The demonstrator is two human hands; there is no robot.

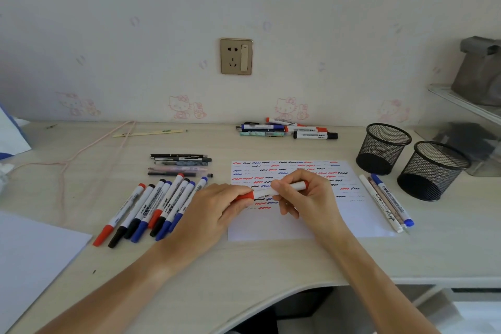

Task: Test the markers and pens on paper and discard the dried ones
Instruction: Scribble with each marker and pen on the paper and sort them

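A gold wall socket (236, 56) sat above the desk (271, 263). A pink cord (89, 148) trailed across its left side, and a grey bag (479, 70) rested on the glass shelf (461, 102) at right.

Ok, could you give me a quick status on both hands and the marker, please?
Left hand grips red cap end. Right hand grips white barrel of red-capped whiteboard marker, held over scribbled white paper sheet. Nothing in the way.
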